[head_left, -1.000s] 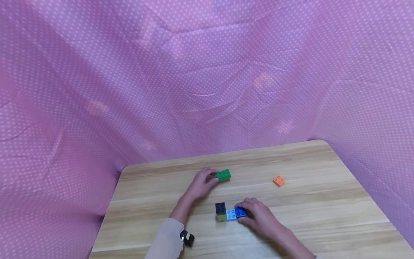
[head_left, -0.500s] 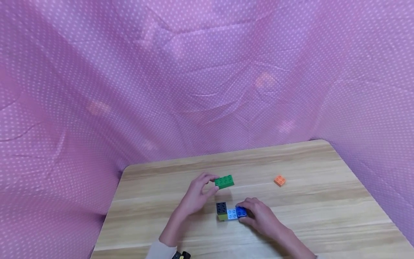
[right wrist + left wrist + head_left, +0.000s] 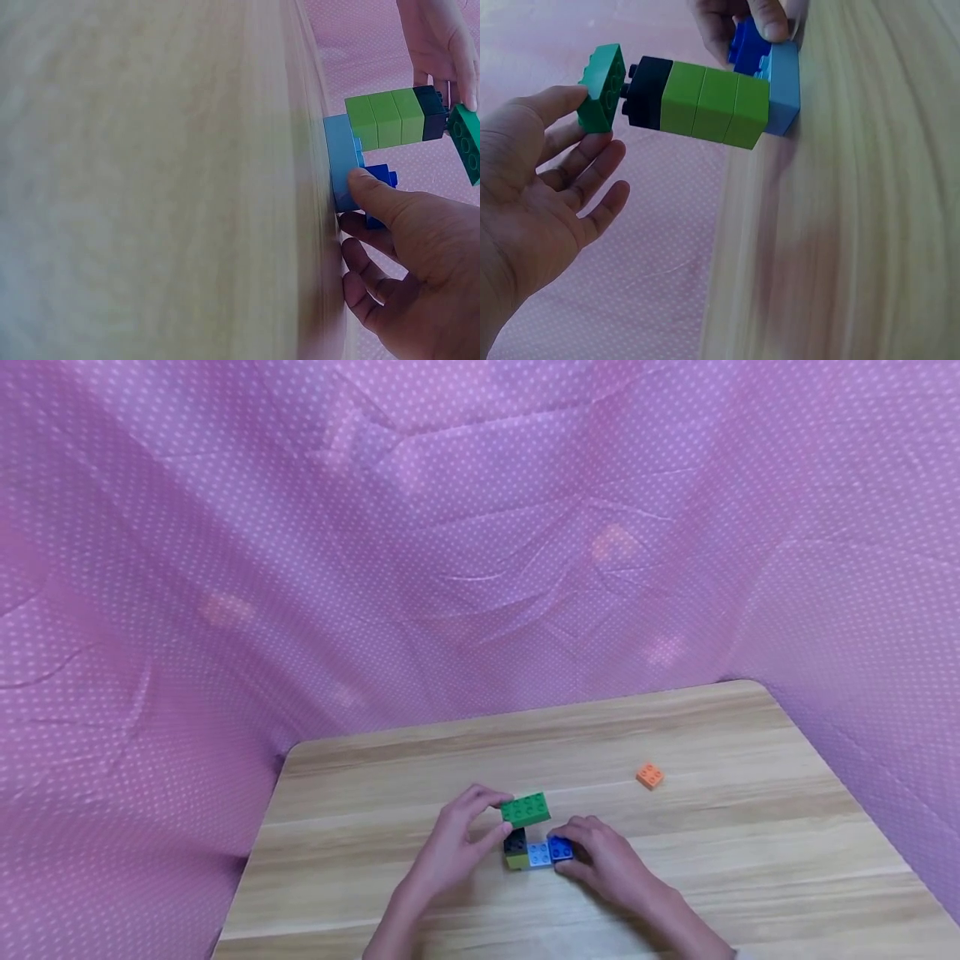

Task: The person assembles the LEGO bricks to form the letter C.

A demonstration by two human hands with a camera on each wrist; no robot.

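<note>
Green brick [image 3: 526,810] is what the left hand [image 3: 536,191] has on my feed: thumb and fingertips pinch it by its left end, while the other fingers fan out loosely with nothing in them. From the palm it points off to the person's right, its long axis crosswise and lifting toward the free end, so that its hollow underside shows in my right-wrist view. Just below the gripped end stand the studs of the black brick [image 3: 646,101]; I cannot tell whether the two touch. That tilt is the relation I watch: underside and studs are not parallel, and the free half juts out to the right beyond the black one. Under that, three lime bricks [image 3: 714,105] form an upright column on the left end of the light blue brick [image 3: 784,90], which sits on the table [image 3: 750,793]. I judge the left hand much the nearer to the column's top. Low at the other end, the right hand [image 3: 606,858] pinches the blue brick [image 3: 560,848] between thumb and curled fingers. Well apart, farther back and to the right, an orange brick [image 3: 649,776] lies on the table.
</note>
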